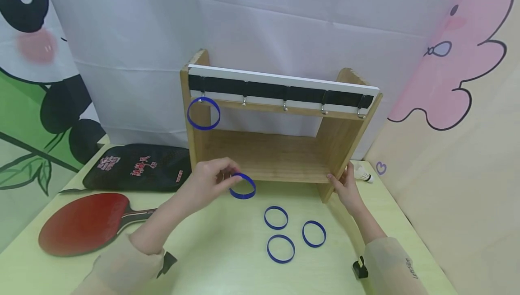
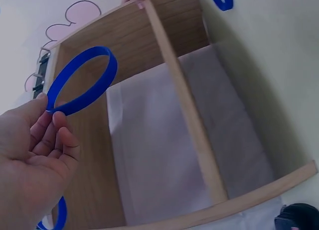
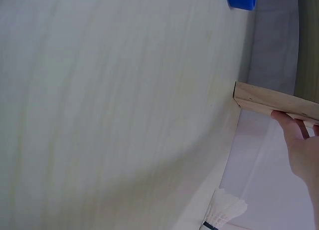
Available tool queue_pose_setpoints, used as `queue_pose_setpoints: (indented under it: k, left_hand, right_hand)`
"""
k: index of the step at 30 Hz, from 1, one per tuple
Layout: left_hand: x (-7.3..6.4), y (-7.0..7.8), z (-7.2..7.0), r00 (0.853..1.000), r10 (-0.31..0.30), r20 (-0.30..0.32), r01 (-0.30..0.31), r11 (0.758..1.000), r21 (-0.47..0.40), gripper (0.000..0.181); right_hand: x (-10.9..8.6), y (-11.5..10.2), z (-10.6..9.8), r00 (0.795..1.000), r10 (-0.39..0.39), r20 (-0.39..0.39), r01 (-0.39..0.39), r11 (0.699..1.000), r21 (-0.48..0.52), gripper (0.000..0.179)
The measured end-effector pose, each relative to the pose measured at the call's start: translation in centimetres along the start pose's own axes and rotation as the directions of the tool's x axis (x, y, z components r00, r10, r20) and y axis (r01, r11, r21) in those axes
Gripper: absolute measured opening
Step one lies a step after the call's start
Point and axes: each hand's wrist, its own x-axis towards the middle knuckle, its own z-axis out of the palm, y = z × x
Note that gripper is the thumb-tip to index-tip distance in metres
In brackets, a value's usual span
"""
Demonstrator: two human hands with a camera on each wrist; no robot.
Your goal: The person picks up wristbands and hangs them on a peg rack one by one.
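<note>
worktop (image 1: 227, 250): pale, carrying the rack and the pieces round it.

rack (image 1: 264, 150): wooden, one shelf between two side panels; a hook bar (image 1: 280, 77), white with a black band, runs across its upper front. fault foreseen: a knock at the bar could shift or tilt it, should the right hand slacken.

case (image 1: 140, 170): black, printed, left of the rack.

bat (image 1: 85, 225): red face, front left of the rack.

left hand (image 1: 207, 180): before the rack, left of its middle; grip pinching one ring between thumb and fingertips.

right hand (image 1: 348, 191): at the rack's right panel; grip clasped on its edge.

held ring (image 1: 243, 196): before the rack, near its shelf. fault foreseen: so small a pinch could let it twist or drop; a poor angle could make it miss a hook. plain deep blue, smooth, narrow band, unbroken, seemingly stiff.

hung ring (image 1: 204, 128): same blue, on the rack's leftmost hook.

loose rings (image 1: 276, 228), three: same blue, flat before the rack, right of its middle.

shuttlecock (image 1: 363, 173): white, just right of the rack.

hooks (image 1: 285, 106), five: metal, along the rack's bar; four bare.
</note>
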Motion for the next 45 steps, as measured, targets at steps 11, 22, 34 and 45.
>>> queue_pose_setpoints:
  k: [11,22,34,45]
  left_hand:
    - [1.7,2.1,-2.2,0.981,-0.005,-0.196,-0.004,0.999,-0.046,0.013]
    - [3.8,3.1,-4.1,0.913,-0.039,-0.406,-0.044,0.98,-0.193,0.012]
    - [6.0,2.9,-4.5,0.832,-0.13,-0.54,-0.024,0.963,-0.269,0.022]
    - [6.1,1.4,-3.4,0.843,-0.17,-0.51,0.014,0.955,-0.295,0.024]
  right_hand:
    - [0.0,-0.2,0.1,1.0,-0.01,-0.005,0.01,1.0,0.002,0.067]
    - [0.1,0.2,0.1,1.0,0.001,0.0,-0.001,1.0,0.008,0.067]
    - [0.0,0.1,0.0,1.0,0.006,0.0,-0.006,1.0,0.004,0.068]
    - [0.0,0.2,0.0,1.0,-0.005,-0.011,0.005,1.0,-0.004,0.068]
